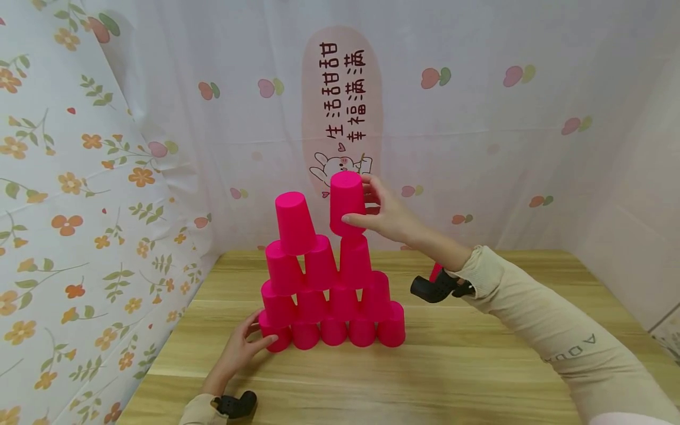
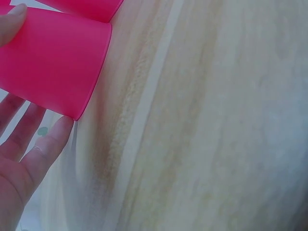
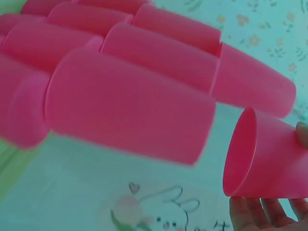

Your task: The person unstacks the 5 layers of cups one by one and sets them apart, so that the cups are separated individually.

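Observation:
Upside-down bright pink cups stand in a stepped pyramid on the wooden table. My left hand (image 1: 241, 348) holds the leftmost bottom cup (image 1: 276, 340), thumb in front and fingers at its far side; the left wrist view shows that cup (image 2: 53, 57) between thumb and fingers. High on the right, my right hand (image 1: 390, 212) grips another inverted cup (image 1: 346, 203) from its side. The right wrist view shows the held cup's open mouth (image 3: 240, 154) apart from the stack. A single cup (image 1: 295, 224) sits on the third row's left pair, beside the third row's right cup (image 1: 355, 264).
The wood-grain table (image 1: 478, 366) extends to both sides and in front of the pyramid. Behind hangs a white printed curtain (image 1: 478, 147), with a floral curtain (image 1: 79, 206) at the left. Black wrist mounts (image 1: 438, 288) are on both forearms, the right one close to the stack's right side.

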Available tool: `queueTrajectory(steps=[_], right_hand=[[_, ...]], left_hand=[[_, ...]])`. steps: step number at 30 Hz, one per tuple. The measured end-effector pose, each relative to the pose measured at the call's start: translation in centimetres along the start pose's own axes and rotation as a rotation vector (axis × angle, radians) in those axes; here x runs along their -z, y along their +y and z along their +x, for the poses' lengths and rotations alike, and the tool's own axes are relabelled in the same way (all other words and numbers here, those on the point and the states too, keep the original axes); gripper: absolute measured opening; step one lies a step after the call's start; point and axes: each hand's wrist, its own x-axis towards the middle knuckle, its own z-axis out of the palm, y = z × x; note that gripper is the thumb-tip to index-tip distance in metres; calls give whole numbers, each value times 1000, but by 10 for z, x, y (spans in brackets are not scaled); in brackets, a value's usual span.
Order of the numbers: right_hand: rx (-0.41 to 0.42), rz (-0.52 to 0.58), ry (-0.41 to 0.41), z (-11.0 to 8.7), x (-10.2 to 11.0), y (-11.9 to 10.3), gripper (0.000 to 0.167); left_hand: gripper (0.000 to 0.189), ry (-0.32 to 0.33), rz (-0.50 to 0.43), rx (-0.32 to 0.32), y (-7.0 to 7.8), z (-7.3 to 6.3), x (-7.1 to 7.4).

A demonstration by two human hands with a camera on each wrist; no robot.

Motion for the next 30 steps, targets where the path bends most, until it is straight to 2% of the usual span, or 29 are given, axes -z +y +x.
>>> queueTrajectory(steps=[9,17,25,30], right_hand=[[26,-112,100,-13,45,4,65],[-63,-175,222,-34,86,14,63],[-148,-250,314,-59,123,47,64],[-216,-316,323,-77,140,78,67]], left_hand=[[59,-7,-4,31,3,0,1],[57,-18,-14,8,5,-2,0],[58,-7,10,8,1,0,0],[59,-5,11,8,0,0,0]])
